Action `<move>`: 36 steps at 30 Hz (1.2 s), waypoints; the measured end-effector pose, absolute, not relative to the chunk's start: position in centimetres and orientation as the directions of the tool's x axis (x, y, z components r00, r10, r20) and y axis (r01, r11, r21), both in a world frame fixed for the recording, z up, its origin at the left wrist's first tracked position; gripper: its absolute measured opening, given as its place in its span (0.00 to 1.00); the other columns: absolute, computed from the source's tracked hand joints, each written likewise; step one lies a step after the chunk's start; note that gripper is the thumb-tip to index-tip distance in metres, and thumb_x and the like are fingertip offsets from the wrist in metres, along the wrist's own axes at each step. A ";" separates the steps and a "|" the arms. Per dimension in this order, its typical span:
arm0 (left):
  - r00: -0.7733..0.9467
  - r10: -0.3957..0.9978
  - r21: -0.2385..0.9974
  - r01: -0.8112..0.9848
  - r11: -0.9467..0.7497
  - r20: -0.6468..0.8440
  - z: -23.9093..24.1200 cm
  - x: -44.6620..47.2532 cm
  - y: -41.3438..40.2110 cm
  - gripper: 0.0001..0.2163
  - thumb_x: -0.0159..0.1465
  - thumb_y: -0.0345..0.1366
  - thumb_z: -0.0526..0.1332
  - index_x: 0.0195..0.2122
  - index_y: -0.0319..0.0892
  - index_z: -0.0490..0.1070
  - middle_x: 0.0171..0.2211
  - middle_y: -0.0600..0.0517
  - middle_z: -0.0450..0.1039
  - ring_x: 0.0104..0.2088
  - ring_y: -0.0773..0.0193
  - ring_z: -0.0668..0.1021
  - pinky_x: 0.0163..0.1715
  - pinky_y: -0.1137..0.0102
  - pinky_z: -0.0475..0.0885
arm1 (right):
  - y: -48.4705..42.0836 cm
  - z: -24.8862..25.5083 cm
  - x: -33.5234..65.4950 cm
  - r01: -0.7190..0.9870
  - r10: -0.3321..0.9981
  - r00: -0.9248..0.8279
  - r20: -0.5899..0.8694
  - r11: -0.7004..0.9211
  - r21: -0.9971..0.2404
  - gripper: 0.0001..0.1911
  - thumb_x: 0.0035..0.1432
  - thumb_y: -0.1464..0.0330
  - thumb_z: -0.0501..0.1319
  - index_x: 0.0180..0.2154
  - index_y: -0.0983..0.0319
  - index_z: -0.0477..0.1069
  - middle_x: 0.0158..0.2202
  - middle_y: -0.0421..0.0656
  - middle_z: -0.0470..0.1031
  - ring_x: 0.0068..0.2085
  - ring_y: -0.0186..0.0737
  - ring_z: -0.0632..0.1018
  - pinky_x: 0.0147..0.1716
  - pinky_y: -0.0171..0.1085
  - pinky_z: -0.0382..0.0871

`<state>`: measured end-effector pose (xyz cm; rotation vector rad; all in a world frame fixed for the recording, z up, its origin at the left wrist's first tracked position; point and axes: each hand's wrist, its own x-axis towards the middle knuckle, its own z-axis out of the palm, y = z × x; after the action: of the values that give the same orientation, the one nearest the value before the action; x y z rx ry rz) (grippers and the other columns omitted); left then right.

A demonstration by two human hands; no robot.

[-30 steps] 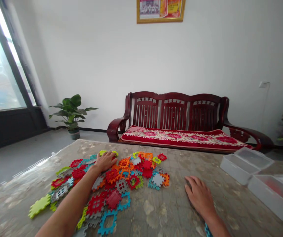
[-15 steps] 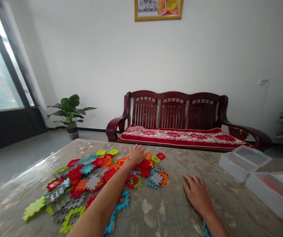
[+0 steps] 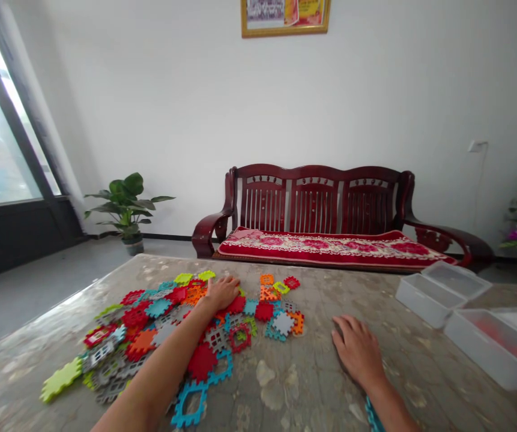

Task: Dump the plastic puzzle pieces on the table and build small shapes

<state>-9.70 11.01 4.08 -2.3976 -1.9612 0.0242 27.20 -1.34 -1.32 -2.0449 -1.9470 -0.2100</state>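
My left hand lies over the far side of a spread of plastic interlocking tiles, its fingers stretched toward the right. Beneath and beside its palm are a red tile and orange ones; what the fingertips touch is partly hidden. Right of that hand sit an orange tile and a solid red tile. My right hand rests on the tabletop with fingers apart and nothing in it. Under my right wrist, part of a blue toothed piece shows.
Two clear plastic boxes stand at the table's right, the nearer one with something red inside. A pale green tile lies at the left of the pile. Beyond the patterned table is a wooden bench; a potted plant stands left.
My left hand has moved left across the pile, uncovering the orange tile to its right. Some tiles under it have shifted. My right hand stays in about the same place.
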 end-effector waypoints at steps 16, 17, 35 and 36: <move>0.272 0.948 -0.007 0.962 -0.274 0.164 5.7 1.2 11.4 0.21 0.69 0.43 0.46 0.59 0.50 0.66 0.65 0.44 0.60 0.65 0.45 0.59 0.61 0.38 0.50 | -1.4 -1.1 27.0 0.990 0.948 0.080 0.308 -0.039 -0.137 0.19 0.63 0.66 0.52 0.54 0.56 0.71 0.55 0.47 0.72 0.54 0.47 0.71 0.52 0.44 0.62; 0.283 0.944 0.014 0.957 -0.290 0.168 5.2 3.6 11.5 0.21 0.69 0.46 0.46 0.60 0.52 0.65 0.66 0.45 0.58 0.66 0.46 0.58 0.62 0.40 0.50 | -1.4 -1.1 27.0 0.990 0.949 0.081 0.306 -0.040 -0.138 0.19 0.63 0.66 0.51 0.54 0.56 0.71 0.55 0.47 0.72 0.54 0.47 0.71 0.52 0.44 0.62; 0.023 0.988 0.051 0.998 -0.031 0.152 1.5 2.7 11.1 0.22 0.67 0.43 0.47 0.59 0.44 0.66 0.59 0.38 0.66 0.59 0.40 0.66 0.59 0.34 0.45 | -1.5 -0.6 26.9 0.989 0.952 0.088 0.294 -0.048 -0.142 0.20 0.64 0.65 0.51 0.54 0.56 0.71 0.55 0.47 0.72 0.53 0.47 0.71 0.51 0.44 0.63; 0.018 0.988 0.050 0.998 -0.027 0.154 1.6 2.1 10.8 0.21 0.67 0.42 0.47 0.58 0.44 0.66 0.58 0.38 0.67 0.59 0.41 0.67 0.59 0.34 0.46 | -1.5 -0.6 26.9 0.989 0.952 0.088 0.294 -0.049 -0.138 0.20 0.64 0.65 0.51 0.54 0.56 0.71 0.55 0.46 0.72 0.53 0.47 0.71 0.51 0.44 0.63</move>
<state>2.05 10.84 1.57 -2.1890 -2.1400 -0.2243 26.86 -1.54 -0.61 -2.0699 -1.9292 -0.1759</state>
